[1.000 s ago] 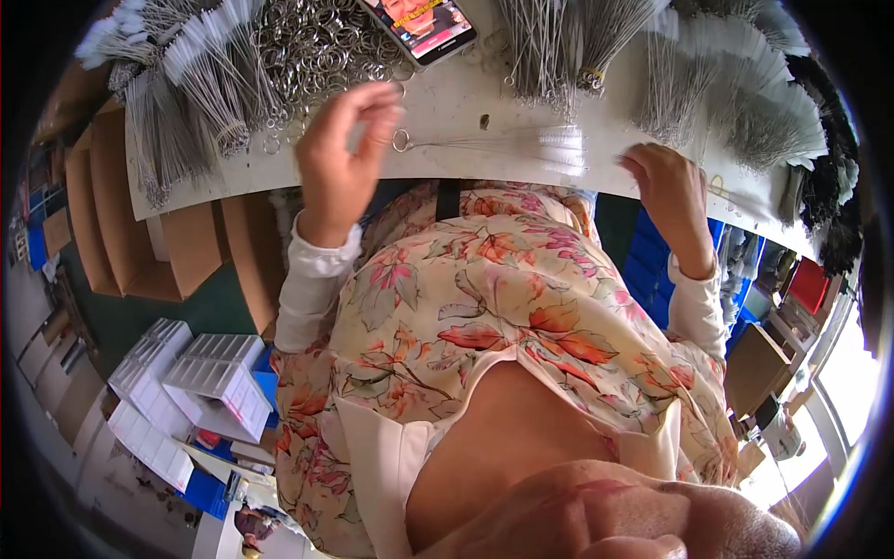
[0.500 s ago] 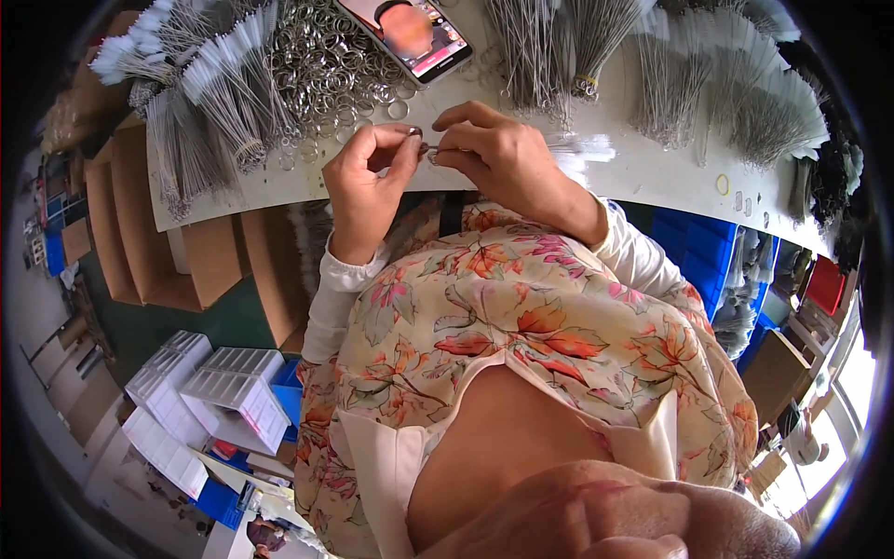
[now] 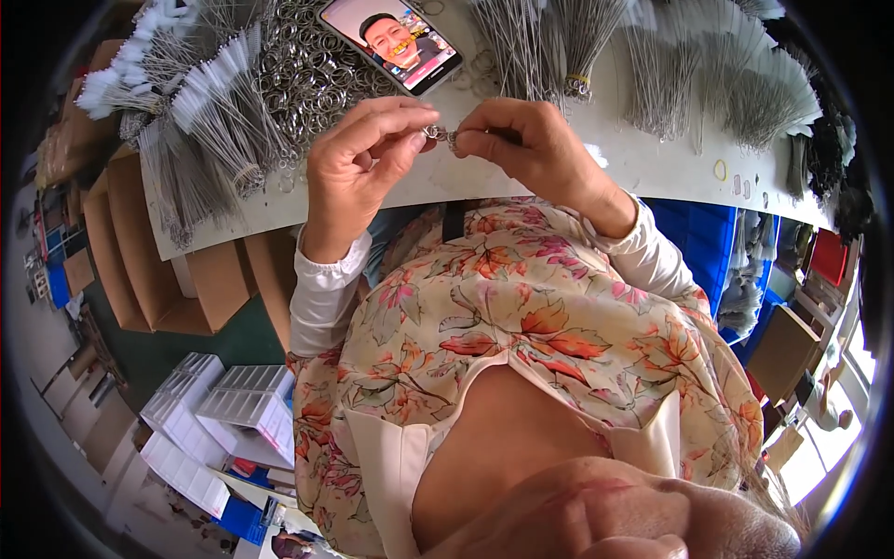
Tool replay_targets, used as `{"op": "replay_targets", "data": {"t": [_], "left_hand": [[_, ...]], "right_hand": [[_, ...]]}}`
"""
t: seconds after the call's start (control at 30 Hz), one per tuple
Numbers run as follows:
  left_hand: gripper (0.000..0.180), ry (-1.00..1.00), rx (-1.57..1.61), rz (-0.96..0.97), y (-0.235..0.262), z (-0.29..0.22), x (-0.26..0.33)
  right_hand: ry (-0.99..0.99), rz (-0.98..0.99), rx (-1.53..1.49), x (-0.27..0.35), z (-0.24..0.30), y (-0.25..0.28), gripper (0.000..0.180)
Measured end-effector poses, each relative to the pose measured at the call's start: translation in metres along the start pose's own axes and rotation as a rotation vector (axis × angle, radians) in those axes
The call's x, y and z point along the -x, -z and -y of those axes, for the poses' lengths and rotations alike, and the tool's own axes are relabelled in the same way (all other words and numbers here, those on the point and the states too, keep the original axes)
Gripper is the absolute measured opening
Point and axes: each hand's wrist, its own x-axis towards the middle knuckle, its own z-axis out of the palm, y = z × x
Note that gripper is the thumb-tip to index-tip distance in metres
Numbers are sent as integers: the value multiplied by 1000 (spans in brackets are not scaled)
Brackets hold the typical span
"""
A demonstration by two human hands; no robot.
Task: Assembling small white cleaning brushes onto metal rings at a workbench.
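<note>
Above the table's near edge, both my hands meet around small shiny metal pieces. My left hand pinches a metal key ring between thumb and fingertips. Facing it, my right hand is closed, its fingertips at a small looped metal end touching or nearly touching the ring. White bristles peek out beside the right hand, apparently of the thin wire brushes it holds; most of their length is hidden by the hand. Behind my left hand lies a heap of metal rings.
A phone with a lit screen lies past my hands. Bundles of wire brushes stand at left and right on the white table. Cardboard boxes are below left; a blue bin is below right.
My right fingers have curled in, and the small looped metal now shows between the hands. My left hand has moved slightly left. Less of the white bristles shows. The whole view has shifted slightly.
</note>
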Motion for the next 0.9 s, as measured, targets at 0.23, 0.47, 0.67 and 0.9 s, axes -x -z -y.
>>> {"op": "replay_targets", "data": {"t": [0.23, 0.47, 0.67, 0.9], "left_hand": [[29, 30, 198, -223, -18, -19, -4], [31, -466, -337, -345, -18, -15, -12], [30, -504, -423, -344, -19, -21, -19], [29, -445, -231, -262, -14, -28, -26]], "right_hand": [[-204, 109, -257, -5, 20, 4, 22], [19, 28, -310, -17, 45, 13, 21], [-77, -55, -409, -20, 54, 5, 17], [-10, 139, -654, -32, 41, 17, 15]]}}
